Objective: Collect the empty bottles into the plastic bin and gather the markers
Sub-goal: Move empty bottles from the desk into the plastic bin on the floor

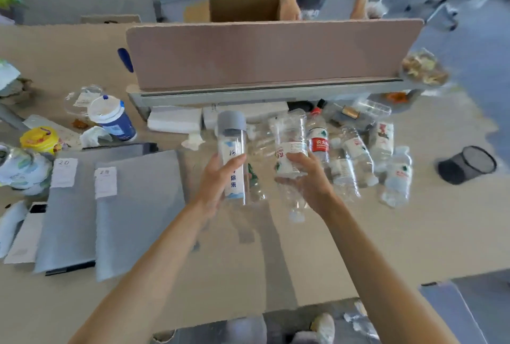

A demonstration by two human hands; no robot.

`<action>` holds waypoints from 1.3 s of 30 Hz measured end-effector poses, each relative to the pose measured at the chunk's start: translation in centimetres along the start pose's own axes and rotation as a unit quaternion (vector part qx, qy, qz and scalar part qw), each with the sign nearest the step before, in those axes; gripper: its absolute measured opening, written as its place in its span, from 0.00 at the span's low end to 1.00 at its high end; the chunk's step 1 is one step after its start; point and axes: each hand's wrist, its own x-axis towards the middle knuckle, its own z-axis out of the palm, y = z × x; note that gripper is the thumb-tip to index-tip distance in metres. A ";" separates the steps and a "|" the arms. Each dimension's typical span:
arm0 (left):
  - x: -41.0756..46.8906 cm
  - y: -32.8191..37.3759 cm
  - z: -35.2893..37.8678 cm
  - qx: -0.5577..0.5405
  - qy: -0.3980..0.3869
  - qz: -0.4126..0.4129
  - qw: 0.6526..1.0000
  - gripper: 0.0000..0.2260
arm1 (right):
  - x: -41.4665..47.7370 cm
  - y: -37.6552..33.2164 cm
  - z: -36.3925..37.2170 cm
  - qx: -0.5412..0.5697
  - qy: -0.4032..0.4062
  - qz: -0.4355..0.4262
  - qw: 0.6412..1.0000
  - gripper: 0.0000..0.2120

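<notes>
My left hand [218,178] grips grey-capped bottle [233,156] upright; right hand [306,175] clamps crumpled bottle [289,148], above bench [358,233].

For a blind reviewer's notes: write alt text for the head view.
A person's left hand holds an upright clear bottle with a grey cap while the right hand holds a crumpled clear bottle, both above a beige table. More empty plastic bottles lie in a cluster to the right, and grey folders lie to the left.
</notes>
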 end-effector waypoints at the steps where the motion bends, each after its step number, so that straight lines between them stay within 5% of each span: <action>1: -0.1 -0.3 2.4 0.013 -0.032 -0.002 0.999 0.14 | -1.1 -0.8 -2.0 0.016 0.027 -0.012 0.999 0.11; 3: -0.6 -1.2 7.4 0.040 -0.086 -0.010 0.996 0.13 | -3.7 -2.1 -6.0 0.035 0.082 -0.034 0.995 0.11; 7: -2.2 -3.7 17.6 0.082 -0.178 -0.016 0.981 0.10 | -9.8 -4.2 -14.8 0.043 0.164 -0.091 0.981 0.24; 11: -5.2 -6.7 27.6 0.134 -0.240 -0.020 0.961 0.11 | -16.7 -5.5 -23.4 0.063 0.227 -0.136 0.962 0.18; 15: -8.5 -11.0 36.8 0.202 -0.294 -0.029 0.934 0.20 | -23.1 -5.0 -31.2 0.075 0.274 -0.142 0.948 0.25; 20: -11.7 -16.4 46.4 0.232 -0.342 -0.071 0.908 0.15 | -29.7 -2.9 -39.5 0.147 0.353 -0.144 0.913 0.26; 30: -13.6 -23.9 57.0 0.315 -0.499 -0.141 0.795 0.11 | -37.8 6.3 -49.7 0.436 0.511 -0.060 0.739 0.16; 39: -11.1 -30.2 64.9 0.389 -0.509 -0.177 0.748 0.16 | -38.1 10.2 -59.9 0.390 0.636 0.056 0.663 0.24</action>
